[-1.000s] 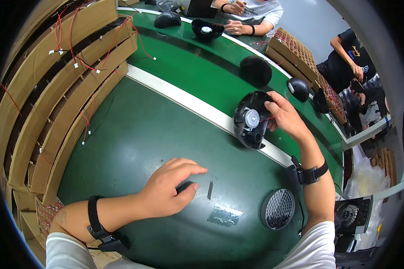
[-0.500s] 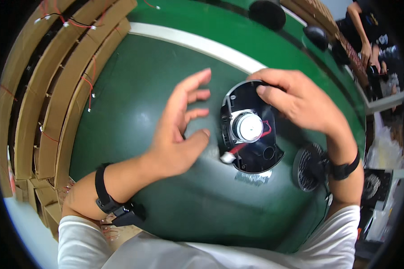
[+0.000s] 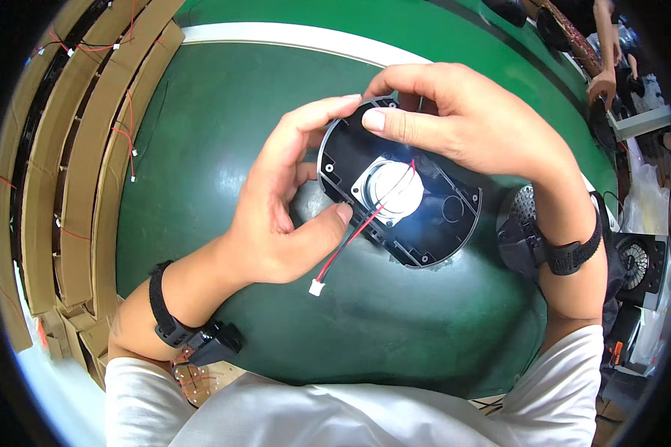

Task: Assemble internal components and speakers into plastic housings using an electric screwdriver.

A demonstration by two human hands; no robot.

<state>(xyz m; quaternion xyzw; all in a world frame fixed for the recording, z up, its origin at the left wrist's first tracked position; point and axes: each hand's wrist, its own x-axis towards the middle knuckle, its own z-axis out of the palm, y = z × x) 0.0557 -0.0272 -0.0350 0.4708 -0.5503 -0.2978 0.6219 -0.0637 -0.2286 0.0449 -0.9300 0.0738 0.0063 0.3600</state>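
Note:
Over the green work surface I hold a black plastic housing (image 3: pixel 350 145), tilted, with its hollow inner side facing up. A round silver speaker (image 3: pixel 399 190) sits in its middle. Red and black wires (image 3: pixel 347 242) run from it over the housing's near-left edge, ending in a white plug (image 3: pixel 316 287) that hangs free. My left hand (image 3: pixel 276 212) is closed around the left edge, thumb at the near side and fingers partly hidden behind. My right hand (image 3: pixel 462 123) grips the top end, thumb pressed on the inside and fingers behind the rim.
Cardboard trays (image 3: pixel 115 160) line the left side, with red wires and white plugs hanging over them. A round black grille (image 3: pixel 523 203) lies partly hidden by my right forearm. At the far right are a black fan-like part (image 3: pixel 635 266) and another person's hand (image 3: pixel 604 83).
My left hand, apart from the housing before, now holds its left edge. The housing has moved left and turned, and the wires and plug have swung out toward the near left.

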